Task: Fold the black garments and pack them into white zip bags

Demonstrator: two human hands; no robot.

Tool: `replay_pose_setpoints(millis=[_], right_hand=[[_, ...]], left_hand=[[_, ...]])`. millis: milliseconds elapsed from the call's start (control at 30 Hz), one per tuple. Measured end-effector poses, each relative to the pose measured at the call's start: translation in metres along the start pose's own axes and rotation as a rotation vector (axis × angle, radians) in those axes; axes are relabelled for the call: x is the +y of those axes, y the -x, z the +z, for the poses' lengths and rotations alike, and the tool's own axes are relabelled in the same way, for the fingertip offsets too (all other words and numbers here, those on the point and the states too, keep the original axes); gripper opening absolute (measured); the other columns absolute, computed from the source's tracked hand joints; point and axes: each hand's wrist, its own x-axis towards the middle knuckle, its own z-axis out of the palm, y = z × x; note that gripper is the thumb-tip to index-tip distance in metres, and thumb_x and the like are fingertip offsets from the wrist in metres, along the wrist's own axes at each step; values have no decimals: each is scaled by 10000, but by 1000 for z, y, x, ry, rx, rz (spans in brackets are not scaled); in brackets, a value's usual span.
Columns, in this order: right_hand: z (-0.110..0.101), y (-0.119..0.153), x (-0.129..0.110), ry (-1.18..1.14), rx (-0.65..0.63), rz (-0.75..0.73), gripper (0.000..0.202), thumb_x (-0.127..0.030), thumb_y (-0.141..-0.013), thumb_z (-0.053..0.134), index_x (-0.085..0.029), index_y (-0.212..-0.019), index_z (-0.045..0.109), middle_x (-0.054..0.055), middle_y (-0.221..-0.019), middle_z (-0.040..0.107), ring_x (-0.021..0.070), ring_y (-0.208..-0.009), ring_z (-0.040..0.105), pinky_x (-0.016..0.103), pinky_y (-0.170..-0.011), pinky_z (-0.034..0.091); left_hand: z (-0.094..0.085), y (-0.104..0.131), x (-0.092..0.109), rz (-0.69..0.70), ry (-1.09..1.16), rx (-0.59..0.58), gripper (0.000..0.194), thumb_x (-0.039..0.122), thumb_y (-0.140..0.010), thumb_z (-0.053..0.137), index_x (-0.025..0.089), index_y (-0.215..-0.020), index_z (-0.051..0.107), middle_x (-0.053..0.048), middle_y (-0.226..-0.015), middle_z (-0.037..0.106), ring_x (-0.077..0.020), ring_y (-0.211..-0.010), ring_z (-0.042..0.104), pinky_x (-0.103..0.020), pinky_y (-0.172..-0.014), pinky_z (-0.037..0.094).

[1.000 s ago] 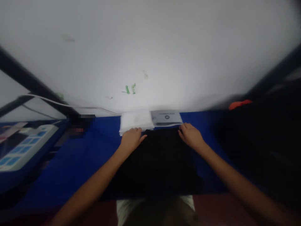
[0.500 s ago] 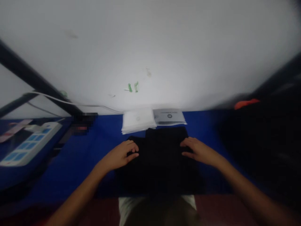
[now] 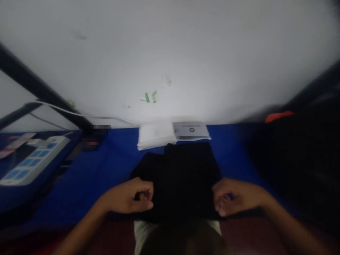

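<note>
A black garment [image 3: 183, 177] lies flat on the blue table in front of me; its dark cloth hides the folds, and its exact kind is unclear. At its lower left edge, my left hand [image 3: 130, 196] has curled fingers, with the thumb close below them, closed on the cloth. My right hand [image 3: 236, 198] is at the lower right edge, fingers bent in toward the thumb and closed on the cloth, slightly blurred. Just beyond the garment are a stack of white plastic packets [image 3: 156, 134] and a clear printed bag [image 3: 191, 131].
The blue tabletop [image 3: 106, 166] meets a white wall [image 3: 212, 71]. On the left lie a power strip [image 3: 34, 161], a white cable [image 3: 106, 117] and a pixelated dark object [image 3: 92, 138]. A large dark mass [image 3: 300, 163] with an orange item [image 3: 278, 116] stands at right.
Both hands have moved toward me, from the garment's upper sides down to its lower edges. Their fingers have curled in more. The garment's far edge stays nearly in place.
</note>
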Motion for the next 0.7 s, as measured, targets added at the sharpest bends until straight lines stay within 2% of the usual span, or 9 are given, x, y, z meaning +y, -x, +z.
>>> replay_pose_setpoints(millis=[67, 200, 300, 367, 433, 500, 567, 633, 700], right_hand=[[4, -6, 1, 75, 36, 99, 264, -403, -837, 684, -143, -849, 723, 26, -728, 652, 116, -636, 594, 204, -556, 401], [1, -12, 1, 206, 127, 210, 293, -434, -838, 662, -143, -806, 680, 22, -707, 647, 129, -626, 580, 211, -540, 380], [-9, -16, 5, 190, 156, 239, 316, -468, -826, 658, -152, -803, 651, 14, -677, 628, 132, -603, 567, 218, -533, 383], [-21, -21, 12, 103, 221, 267, 333, -496, -830, 634, -163, -836, 632, 0, -647, 613, 127, -548, 554, 224, -510, 391], [-38, -29, 25, 74, 434, 286, 338, -510, -848, 592, -174, -858, 616, 1, -661, 616, 130, -528, 550, 235, -506, 405], [-60, -38, 40, 196, 811, 301, 308, -482, -863, 566, -179, -833, 616, 29, -720, 638, 155, -617, 576, 254, -569, 423], [-84, -49, 56, 282, 1120, 420, 251, -424, -825, 625, -174, -844, 625, 61, -776, 661, 186, -707, 598, 274, -629, 424], [-105, -58, 68, 100, 1264, 513, 268, -375, -737, 725, -160, -869, 632, 56, -719, 644, 184, -677, 585, 260, -584, 401], [-118, -66, 76, -121, 1273, 507, 294, -350, -682, 770, -150, -852, 637, 19, -610, 601, 145, -549, 532, 235, -490, 352]], left_hand=[[4, -6, -8, -149, -38, 36, 310, 485, -883, 543, 191, -797, 588, 15, -640, 624, -125, -572, 571, -205, -524, 365], [0, -21, -23, -380, -305, 274, 369, 547, -902, 473, 206, -820, 585, -7, -664, 640, -170, -608, 599, -248, -565, 355], [-8, -32, -30, -501, -493, 429, 333, 515, -917, 452, 209, -943, 582, -47, -819, 678, -216, -725, 638, -278, -606, 379], [-14, -39, -34, -506, -562, 544, 322, 481, -911, 476, 205, -1057, 554, -81, -996, 668, -239, -852, 645, -286, -623, 409], [-19, -47, -37, -450, -596, 619, 320, 438, -906, 499, 206, -1124, 529, -96, -1127, 624, -248, -976, 623, -291, -654, 441], [-23, -56, -37, -383, -604, 626, 265, 382, -912, 497, 218, -1117, 534, -82, -1136, 613, -238, -1008, 609, -293, -680, 457], [-27, -67, -32, -325, -606, 621, 203, 341, -923, 481, 226, -1077, 548, -60, -1079, 628, -221, -963, 616, -292, -682, 456], [-31, -78, -23, -267, -613, 648, 180, 335, -930, 473, 225, -1045, 556, -49, -1034, 637, -214, -926, 616, -290, -670, 445], [-34, -89, -14, -209, -608, 684, 183, 353, -932, 475, 216, -1014, 564, -50, -1009, 640, -214, -914, 610, -287, -664, 434]])
